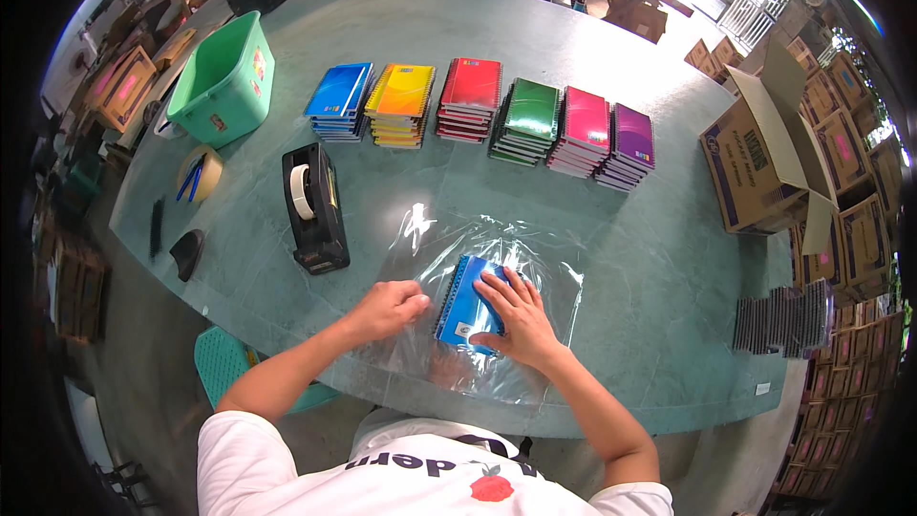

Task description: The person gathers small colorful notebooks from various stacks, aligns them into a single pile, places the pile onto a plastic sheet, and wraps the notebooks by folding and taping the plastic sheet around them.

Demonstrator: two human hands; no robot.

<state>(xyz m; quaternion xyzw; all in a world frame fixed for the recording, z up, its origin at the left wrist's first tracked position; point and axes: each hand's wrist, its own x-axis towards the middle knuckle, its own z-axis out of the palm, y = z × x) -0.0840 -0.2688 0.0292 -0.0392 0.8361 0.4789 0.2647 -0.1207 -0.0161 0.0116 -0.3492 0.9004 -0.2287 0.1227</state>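
White shirt, cut off at six o'clock.
Spread right hand partly covers blue notebook; left hand curls at the notebook's nine o'clock, grip on film unclear.

The person wears a white T-shirt with short, loose sleeves; the left sleeve and the right sleeve both end above the elbow. The fabric looks soft and lightly creased, with gathered folds at the front. Large, rounded dark lettering is printed across the front, upside down in this downward view and partly lost in the folds. Beside it is a round red motif topped with greyish-green leaves. Both forearms are bare, as are the left hand and right hand.
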